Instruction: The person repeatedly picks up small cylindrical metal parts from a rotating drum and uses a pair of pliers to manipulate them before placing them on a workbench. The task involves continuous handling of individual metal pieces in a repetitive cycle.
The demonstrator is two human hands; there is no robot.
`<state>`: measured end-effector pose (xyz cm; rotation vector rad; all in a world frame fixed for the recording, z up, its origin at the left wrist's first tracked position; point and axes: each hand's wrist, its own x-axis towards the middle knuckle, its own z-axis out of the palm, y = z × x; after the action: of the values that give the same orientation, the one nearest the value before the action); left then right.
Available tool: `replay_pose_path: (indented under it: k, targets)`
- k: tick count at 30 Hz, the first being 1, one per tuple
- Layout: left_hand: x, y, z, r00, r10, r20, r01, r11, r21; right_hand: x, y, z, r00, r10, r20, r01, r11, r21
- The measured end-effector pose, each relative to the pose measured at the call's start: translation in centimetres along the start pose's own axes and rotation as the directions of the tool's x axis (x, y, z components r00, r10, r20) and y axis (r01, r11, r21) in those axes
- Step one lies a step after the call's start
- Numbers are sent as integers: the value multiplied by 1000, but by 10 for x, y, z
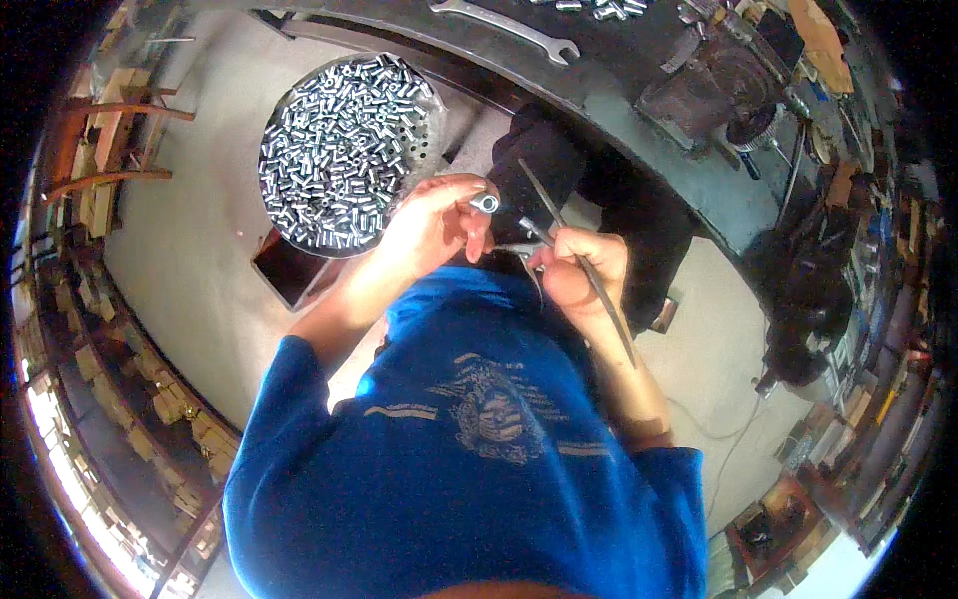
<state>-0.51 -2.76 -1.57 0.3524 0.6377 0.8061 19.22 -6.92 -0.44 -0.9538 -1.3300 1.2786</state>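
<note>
My left hand is closed on a small shiny metal sleeve, its round bored end turned toward me. My right hand grips a long thin file, which slants from upper left down along my right forearm. By the right fingertips shows another small bright metal piece; whether those fingers hold it is unclear. Left of my left hand stands a round metal pan with holes in its bottom. Heaped in it are many small shiny metal sleeves.
Across the far right runs a dark workbench. A combination wrench lies on it, near a dark, greasy machine or vise. Wooden shelving lines the left side. Below the pan is a dark open box.
</note>
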Motion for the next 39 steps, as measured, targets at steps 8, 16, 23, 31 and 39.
replay_pose_path:
  k: [8, 16, 23, 31, 39]
  targets:
    - [-1, 0, 15, 987, 154, -42, -129, 927, 353, 5, -6, 1, 995, -75, 65, 86, 978, -191]
    - [-6, 8, 33, 972, 205, 119, -234, 759, 607, 8, -1, 5, 975, -216, 58, 223, 917, -331]
    - [-3, 14, 34, 971, 153, 183, -235, 757, 609, 10, -1, 6, 953, -304, 20, 293, 898, -327]
    - [1, 23, 26, 934, 282, 221, -333, 457, 825, -2, -1, 2, 993, -15, -115, 12, 1000, -23]
    - [10, 31, 7, 732, 552, 400, -305, -260, 916, -7, -47, 3, 968, -184, 171, 181, 983, 30]
